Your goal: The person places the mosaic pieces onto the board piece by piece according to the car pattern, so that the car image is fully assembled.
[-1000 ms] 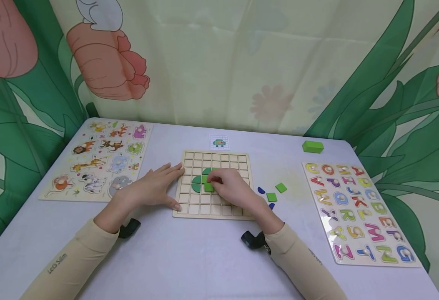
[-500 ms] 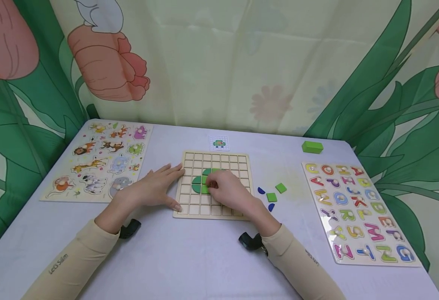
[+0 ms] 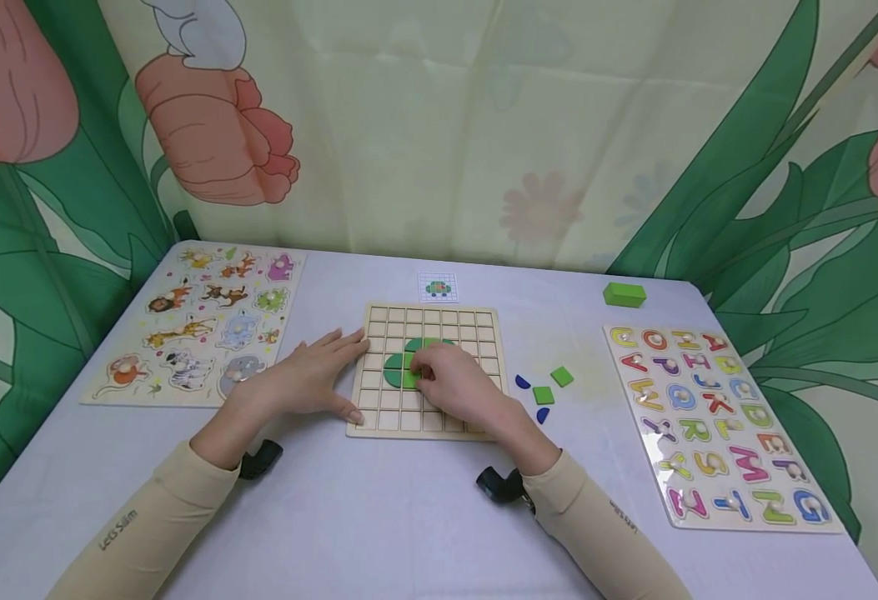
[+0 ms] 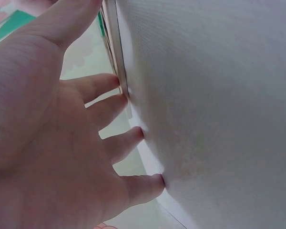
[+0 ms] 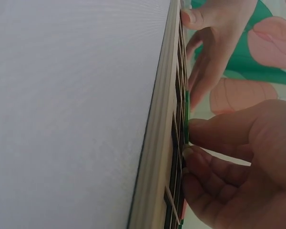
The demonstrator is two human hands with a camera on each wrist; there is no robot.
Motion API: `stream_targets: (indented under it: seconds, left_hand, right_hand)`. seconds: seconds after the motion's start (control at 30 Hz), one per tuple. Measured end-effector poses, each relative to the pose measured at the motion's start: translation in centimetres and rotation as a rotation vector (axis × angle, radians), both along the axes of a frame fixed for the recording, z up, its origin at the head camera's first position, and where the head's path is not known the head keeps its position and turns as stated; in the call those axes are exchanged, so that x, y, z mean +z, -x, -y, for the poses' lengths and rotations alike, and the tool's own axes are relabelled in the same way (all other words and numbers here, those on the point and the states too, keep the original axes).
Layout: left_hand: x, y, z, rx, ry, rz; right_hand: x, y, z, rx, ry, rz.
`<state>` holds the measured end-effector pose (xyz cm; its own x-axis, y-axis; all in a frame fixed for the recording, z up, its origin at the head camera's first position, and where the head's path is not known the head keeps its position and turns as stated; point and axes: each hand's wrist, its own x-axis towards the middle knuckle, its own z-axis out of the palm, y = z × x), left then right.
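Note:
In the head view, a wooden grid board (image 3: 380, 400) lies mid-table, with dark green curved tiles (image 3: 393, 370) and light green square tiles (image 3: 410, 375) set in its cells. My left hand (image 3: 307, 371) spreads along the board's left edge, thumb at the near corner; the left wrist view shows its fingertips (image 4: 113, 81) against the edge and the cloth. My right hand (image 3: 459, 382) is over the middle of the board, its curled fingers and thumb on a light green square tile. It covers part of the pattern. Low in the right wrist view, a red edge (image 5: 183, 208) shows beside its fingers.
Right of the board lie loose green squares (image 3: 544, 395) and blue half-rounds (image 3: 523, 382). A pattern card (image 3: 438, 287) lies behind it. An animal puzzle (image 3: 206, 333) is at left, an alphabet puzzle (image 3: 709, 425) at right, with a green block (image 3: 624, 294) behind.
The light green square under my right fingers has gone from tilted to flat in the grid. My right hand has shifted slightly left; the left hand stays at the board's edge.

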<state>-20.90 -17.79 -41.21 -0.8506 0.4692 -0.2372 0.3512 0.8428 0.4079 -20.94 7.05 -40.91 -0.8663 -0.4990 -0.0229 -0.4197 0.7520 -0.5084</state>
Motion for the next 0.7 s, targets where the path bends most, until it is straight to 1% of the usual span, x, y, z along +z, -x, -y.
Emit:
stream_targets:
  seconds: [0.2, 0.4, 0.7]
  left_hand:
    - [0.0, -0.1, 0.0, 0.003, -0.001, -0.004]
    - [0.1, 0.0, 0.0, -0.001, 0.0, 0.0]
    - [0.0, -0.1, 0.0, -0.01, 0.008, -0.007]
  right_hand:
    - [0.2, 0.0, -0.1, 0.008, -0.011, 0.008]
    - [0.8, 0.0, -0.7, 0.027, 0.007, 0.047]
    - [1.2, 0.2, -2.1, -0.006, 0.017, 0.075]
